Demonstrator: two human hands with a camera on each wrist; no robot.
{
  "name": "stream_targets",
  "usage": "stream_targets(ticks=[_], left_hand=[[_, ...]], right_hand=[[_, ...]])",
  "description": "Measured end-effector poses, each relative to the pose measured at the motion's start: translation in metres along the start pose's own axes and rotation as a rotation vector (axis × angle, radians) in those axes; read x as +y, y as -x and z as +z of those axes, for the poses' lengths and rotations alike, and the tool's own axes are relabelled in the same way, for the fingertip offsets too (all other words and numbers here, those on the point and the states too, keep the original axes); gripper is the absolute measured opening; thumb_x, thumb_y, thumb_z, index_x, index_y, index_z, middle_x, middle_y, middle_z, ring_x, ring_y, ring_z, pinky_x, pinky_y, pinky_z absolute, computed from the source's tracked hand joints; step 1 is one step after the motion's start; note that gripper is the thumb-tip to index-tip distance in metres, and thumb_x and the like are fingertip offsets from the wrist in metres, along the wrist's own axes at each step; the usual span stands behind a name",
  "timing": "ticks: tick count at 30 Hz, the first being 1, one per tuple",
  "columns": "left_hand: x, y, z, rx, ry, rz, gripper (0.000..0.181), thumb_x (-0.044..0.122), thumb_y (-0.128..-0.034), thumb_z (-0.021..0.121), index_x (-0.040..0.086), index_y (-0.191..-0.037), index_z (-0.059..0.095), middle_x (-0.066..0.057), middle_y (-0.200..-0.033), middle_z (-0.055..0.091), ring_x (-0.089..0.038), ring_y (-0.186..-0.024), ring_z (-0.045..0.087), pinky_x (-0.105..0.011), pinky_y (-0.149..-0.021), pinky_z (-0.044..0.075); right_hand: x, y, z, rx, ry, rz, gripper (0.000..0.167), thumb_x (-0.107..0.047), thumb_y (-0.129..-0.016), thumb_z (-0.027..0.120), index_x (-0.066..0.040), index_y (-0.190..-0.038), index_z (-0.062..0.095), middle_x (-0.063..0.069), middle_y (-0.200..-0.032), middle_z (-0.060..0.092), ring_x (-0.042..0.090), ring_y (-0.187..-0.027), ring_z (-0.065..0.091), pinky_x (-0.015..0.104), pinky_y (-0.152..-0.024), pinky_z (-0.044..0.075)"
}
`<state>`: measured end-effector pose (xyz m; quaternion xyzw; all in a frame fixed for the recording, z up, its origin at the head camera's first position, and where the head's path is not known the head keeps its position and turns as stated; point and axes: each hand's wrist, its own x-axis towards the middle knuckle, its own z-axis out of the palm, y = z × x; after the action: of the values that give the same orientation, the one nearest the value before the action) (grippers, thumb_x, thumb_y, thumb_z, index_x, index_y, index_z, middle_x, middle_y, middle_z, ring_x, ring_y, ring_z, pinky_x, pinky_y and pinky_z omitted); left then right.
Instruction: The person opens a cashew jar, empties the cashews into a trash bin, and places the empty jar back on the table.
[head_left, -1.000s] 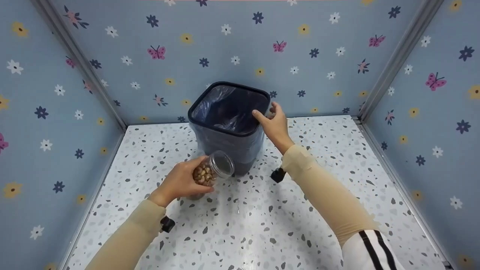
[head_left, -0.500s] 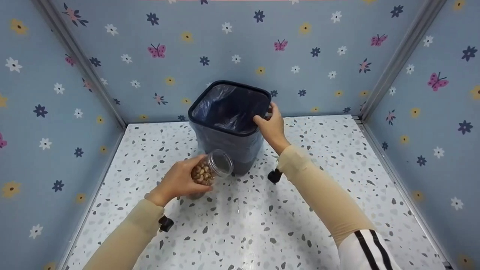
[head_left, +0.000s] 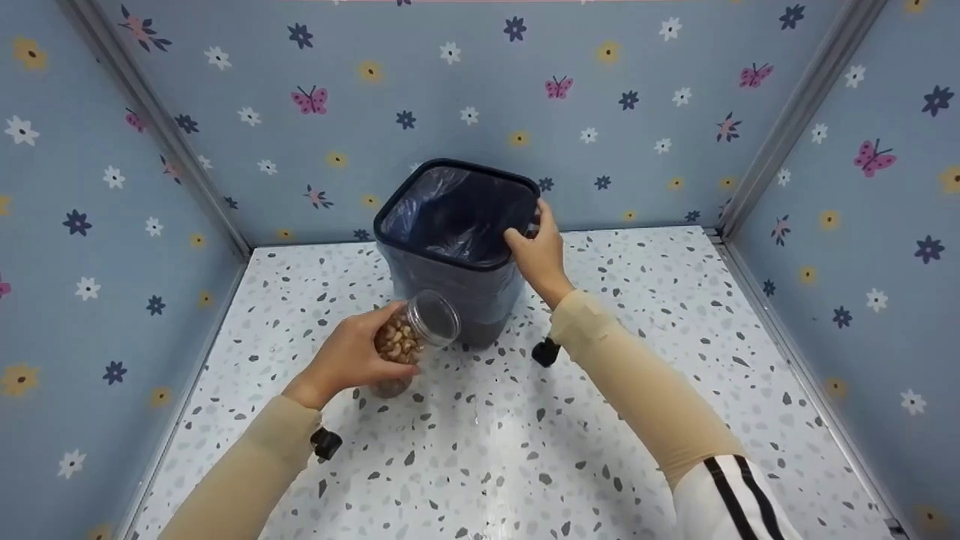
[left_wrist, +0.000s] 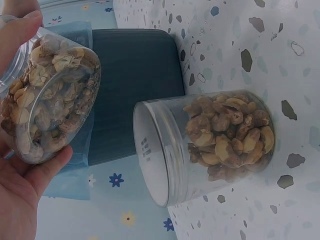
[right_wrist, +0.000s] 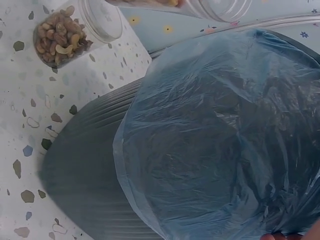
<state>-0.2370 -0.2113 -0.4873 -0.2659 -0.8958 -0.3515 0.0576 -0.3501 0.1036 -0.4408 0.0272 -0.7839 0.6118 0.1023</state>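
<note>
My left hand (head_left: 349, 356) grips a clear jar of cashews (head_left: 397, 341) and holds it tilted, its uncovered mouth toward the bin. Below it, a second clear jar of cashews (left_wrist: 227, 140) stands upright on the table; the head view shows only its lower part. A dark square trash bin (head_left: 480, 304) stands behind the jars, lined with a thin bluish bag (right_wrist: 200, 125) folded over its outside. With thumb inside and fingers outside, my right hand (head_left: 544, 255) holds the bin's right rim. Only reddish fingertips of that hand show in the right wrist view.
The speckled white table (head_left: 480, 450) is bounded by a patterned blue back wall (head_left: 480, 82) and side walls. The bin stands close to the back wall. Metal corner posts (head_left: 161, 135) rise at both sides.
My right hand's thumb and fingers have closed in on the bin's rim. My left hand has shifted slightly left and up with the jar, showing more of the jar below.
</note>
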Motion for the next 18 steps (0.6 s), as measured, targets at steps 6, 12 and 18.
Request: stream_targets(ticks=[6, 12, 18], left_hand=[[0.001, -0.002, -0.004, 0.020, -0.008, 0.022, 0.093, 0.032, -0.0721, 0.103, 0.012, -0.153, 0.061, -0.008, -0.131, 0.077, -0.024, -0.110, 0.075, -0.047, -0.092, 0.064], [0.004, -0.006, -0.012, 0.024, -0.001, 0.048, 0.092, 0.028, -0.0730, 0.102, 0.011, -0.154, 0.061, -0.007, -0.132, 0.076, -0.023, -0.109, 0.075, -0.046, -0.091, 0.064], [0.010, -0.009, -0.020, 0.024, -0.012, 0.046, 0.094, 0.029, -0.0739, 0.102, 0.010, -0.155, 0.060, -0.011, -0.134, 0.075, -0.026, -0.110, 0.075, -0.048, -0.092, 0.064]], right_hand=[[0.000, -0.001, 0.000, -0.003, -0.005, -0.003, 0.086, -0.019, -0.095, 0.060, -0.002, -0.171, 0.025, 0.025, -0.155, 0.053, 0.035, -0.137, 0.059, 0.048, -0.115, 0.052], [-0.001, 0.000, 0.001, -0.010, -0.017, 0.011, 0.087, -0.019, -0.095, 0.059, -0.004, -0.172, 0.022, 0.026, -0.159, 0.050, 0.037, -0.142, 0.056, 0.050, -0.116, 0.051], [0.000, -0.001, 0.000, -0.007, 0.008, 0.015, 0.089, -0.021, -0.095, 0.059, -0.005, -0.173, 0.021, 0.025, -0.160, 0.050, 0.035, -0.141, 0.056, 0.049, -0.116, 0.051]])
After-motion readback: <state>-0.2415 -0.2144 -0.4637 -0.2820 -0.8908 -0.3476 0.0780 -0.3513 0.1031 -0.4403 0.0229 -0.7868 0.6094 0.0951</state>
